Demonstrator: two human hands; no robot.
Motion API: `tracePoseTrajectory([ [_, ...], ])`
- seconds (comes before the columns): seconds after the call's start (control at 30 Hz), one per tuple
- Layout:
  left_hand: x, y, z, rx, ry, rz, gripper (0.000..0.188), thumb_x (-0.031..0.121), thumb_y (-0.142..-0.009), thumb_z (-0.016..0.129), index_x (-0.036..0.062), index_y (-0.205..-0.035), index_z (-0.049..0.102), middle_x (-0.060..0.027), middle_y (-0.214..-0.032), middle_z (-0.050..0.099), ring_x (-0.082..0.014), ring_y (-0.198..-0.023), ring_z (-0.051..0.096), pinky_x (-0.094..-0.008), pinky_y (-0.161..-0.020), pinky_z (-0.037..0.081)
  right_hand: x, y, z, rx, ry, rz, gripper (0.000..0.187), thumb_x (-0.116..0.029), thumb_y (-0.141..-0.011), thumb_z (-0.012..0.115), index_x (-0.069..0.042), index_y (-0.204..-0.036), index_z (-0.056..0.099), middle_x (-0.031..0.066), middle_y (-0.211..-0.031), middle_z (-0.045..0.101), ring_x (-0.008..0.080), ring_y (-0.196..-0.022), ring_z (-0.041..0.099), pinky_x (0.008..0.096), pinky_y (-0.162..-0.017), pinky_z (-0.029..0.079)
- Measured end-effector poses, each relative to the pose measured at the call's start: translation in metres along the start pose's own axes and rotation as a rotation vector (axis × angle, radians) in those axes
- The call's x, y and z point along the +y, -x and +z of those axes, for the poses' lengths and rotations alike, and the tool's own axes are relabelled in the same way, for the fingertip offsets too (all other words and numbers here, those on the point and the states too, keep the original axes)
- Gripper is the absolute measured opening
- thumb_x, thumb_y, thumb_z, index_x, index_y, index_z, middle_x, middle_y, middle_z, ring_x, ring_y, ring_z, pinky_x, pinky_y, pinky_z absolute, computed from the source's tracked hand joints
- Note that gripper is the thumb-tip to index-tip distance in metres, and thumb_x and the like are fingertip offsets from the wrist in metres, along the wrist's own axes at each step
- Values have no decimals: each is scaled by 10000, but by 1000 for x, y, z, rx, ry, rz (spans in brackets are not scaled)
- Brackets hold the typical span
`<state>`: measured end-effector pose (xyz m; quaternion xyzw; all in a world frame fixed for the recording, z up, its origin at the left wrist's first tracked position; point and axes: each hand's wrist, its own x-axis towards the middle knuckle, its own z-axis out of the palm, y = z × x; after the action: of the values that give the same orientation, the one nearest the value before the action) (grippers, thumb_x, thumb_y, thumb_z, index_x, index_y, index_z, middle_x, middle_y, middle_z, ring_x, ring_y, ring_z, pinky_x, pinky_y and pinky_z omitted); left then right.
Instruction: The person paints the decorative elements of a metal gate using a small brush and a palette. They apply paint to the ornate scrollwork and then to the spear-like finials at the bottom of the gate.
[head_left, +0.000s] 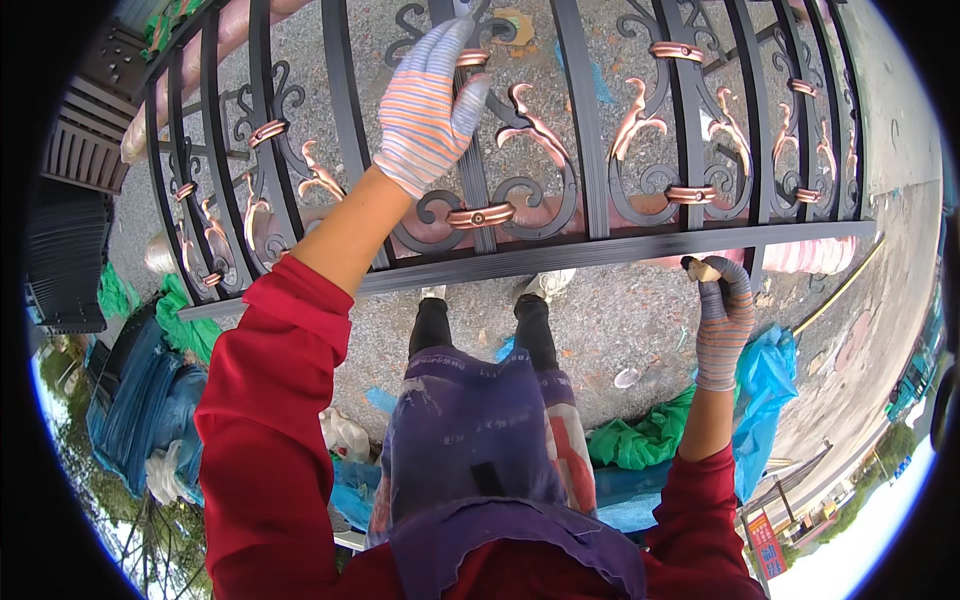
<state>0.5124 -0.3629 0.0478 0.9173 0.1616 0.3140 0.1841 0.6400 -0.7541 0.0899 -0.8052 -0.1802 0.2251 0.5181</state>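
Note:
A black metal fence panel with scrollwork and copper-coloured accents lies in front of me. My left hand, in a striped glove, reaches over one of its upright bars, fingers stretched forward and thumb apart. A small pale thing shows by its fingertips at the top edge; I cannot make out what it is. Below the panel's near rail, at the right, my right hand is gloved too, its fingers bent around a small beige piece with a dark end. Its exact kind is unclear.
Pinkish wrapped rolls lie under the panel. Green sheeting and blue plastic are heaped near my legs. More bundles in blue wrap stand at the left, below dark slatted panels. The ground is rough grey concrete.

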Motion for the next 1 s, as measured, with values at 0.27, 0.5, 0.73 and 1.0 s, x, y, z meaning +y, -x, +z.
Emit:
tracePoseTrajectory([
  [0.27,5,-30,62,-219,-316,69,644,323,-865,627,60,-1414,417,-175,-1402,463,-379,-1271,444,-489,-1097,324,18,-14,-31,51,51,-40,184,0,-903,621,-41,-1083,622,61,-1013,663,141,-939,613,291,-871,485],
  [0.5,19,-35,58,-377,-389,69,694,320,-826,682,51,-1410,419,-168,-1399,460,-350,-1288,429,-486,-1125,286,14,-74,-15,51,3,-158,217,23,-895,605,-30,-1104,616,88,-1045,671,162,-948,636,303,-855,499],
  [0.73,17,-32,56,-360,-334,43,684,280,-829,660,40,-1417,404,-181,-1402,463,-379,-1280,441,-490,-1117,297,-22,-164,44,-104,349,-624,198,-25,-804,646,-82,-992,666,108,-935,661,300,-863,612,407,-818,469],
  [1.0,19,-34,57,-321,-295,10,675,294,-822,689,62,-1402,433,-151,-1378,495,-350,-1240,479,-476,-1107,328,-13,-193,72,-267,580,-758,283,17,-730,569,-127,-950,673,96,-889,669,321,-789,634,429,-782,468],
])
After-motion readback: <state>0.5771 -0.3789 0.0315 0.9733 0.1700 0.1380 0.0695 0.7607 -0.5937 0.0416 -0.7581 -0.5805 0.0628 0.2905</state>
